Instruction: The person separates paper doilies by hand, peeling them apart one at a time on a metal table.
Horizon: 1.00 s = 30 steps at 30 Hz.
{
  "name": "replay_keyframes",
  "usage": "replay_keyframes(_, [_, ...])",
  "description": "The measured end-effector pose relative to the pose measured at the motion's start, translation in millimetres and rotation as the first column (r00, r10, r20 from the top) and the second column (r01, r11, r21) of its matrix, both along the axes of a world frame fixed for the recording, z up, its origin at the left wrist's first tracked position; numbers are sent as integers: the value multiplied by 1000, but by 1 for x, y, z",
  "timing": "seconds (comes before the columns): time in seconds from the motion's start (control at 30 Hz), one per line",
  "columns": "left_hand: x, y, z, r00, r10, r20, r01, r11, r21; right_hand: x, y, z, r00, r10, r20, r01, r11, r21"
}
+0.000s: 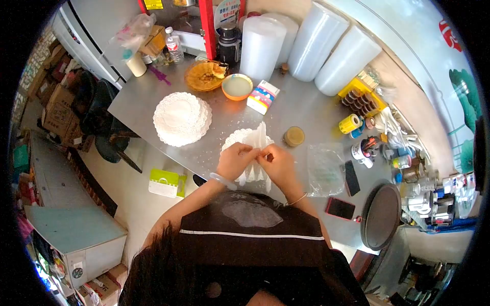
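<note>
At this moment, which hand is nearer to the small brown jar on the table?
Right. The right hand is just below the jar in the picture, not touching it; the left hand is farther away, to the left beyond the right hand.

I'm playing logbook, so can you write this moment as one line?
left hand: pinching white sheet | right hand: pinching same sheet | near right hand: round container | left of hands: lacy white stack
</note>
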State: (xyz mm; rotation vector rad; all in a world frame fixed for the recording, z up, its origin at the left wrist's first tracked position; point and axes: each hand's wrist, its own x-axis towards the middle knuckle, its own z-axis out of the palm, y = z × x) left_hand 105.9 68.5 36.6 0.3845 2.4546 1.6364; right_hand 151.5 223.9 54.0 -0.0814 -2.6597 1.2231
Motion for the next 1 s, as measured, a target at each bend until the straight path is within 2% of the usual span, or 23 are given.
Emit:
replay_keyframes(0.07, [-2, 1, -3, 969, 47, 244, -54, 998, 24, 0, -2, -4, 999, 35, 34, -30, 989, -144])
replay_keyframes(0.13, [-8, -6, -21, 975, 110, 194, -110, 994, -8, -1, -1, -12, 994, 67, 81, -41, 957, -288])
replay_keyframes(0.23, [-24, -36, -51, 966, 237, 104, -234, 971, -44, -2, 16, -30, 986, -115, 122, 156, 896, -415])
replay_keyframes(0.33, [-39, -85, -49, 951, 303, 56, -298, 951, -82, 5, 66, -36, 957, -284, 63, 291, 921, -260])
replay_keyframes(0.37, [-39, -95, -45, 949, 300, 101, -299, 954, -22, 9, 79, -35, 940, -341, 21, 339, 919, -201])
replay_keyframes(0.43, [-34, -110, -38, 937, 291, 194, -313, 945, 91, 13, 87, -22, 919, -394, -6, 384, 898, -214])
replay_keyframes(0.47, [-31, -109, -35, 948, 263, 180, -283, 954, 99, 12, 88, -18, 908, -419, -21, 405, 887, -221])
replay_keyframes(0.6, [-18, -76, -22, 983, 176, 56, -181, 979, 98, 4, 40, -4, 981, -183, -62, 181, 982, -50])
replay_keyframes(0.63, [-14, -65, -19, 986, 164, 9, -164, 982, 88, 2, 21, 4, 992, -122, -17, 121, 990, -70])
replay_keyframes(0.73, [-4, -44, -8, 989, 146, 37, -149, 984, 101, 2, -20, 14, 997, 71, 40, -67, 994, -85])
replay_keyframes(0.77, [-2, -42, 3, 989, 104, 104, -105, 994, 8, 1, -29, 14, 989, 138, 45, -134, 988, -83])
replay_keyframes(0.87, [4, -28, 4, 962, 126, 244, -190, 947, 260, -2, -42, 5, 975, 210, -70, -212, 977, -14])
replay_keyframes(0.9, [5, -25, 5, 979, 133, 157, -166, 961, 222, -2, -44, 2, 974, 221, -39, -222, 975, -19])
replay_keyframes(1.0, [10, -20, 12, 985, 130, -109, -120, 988, 96, -6, -45, -18, 920, 192, -341, -214, 976, -27])
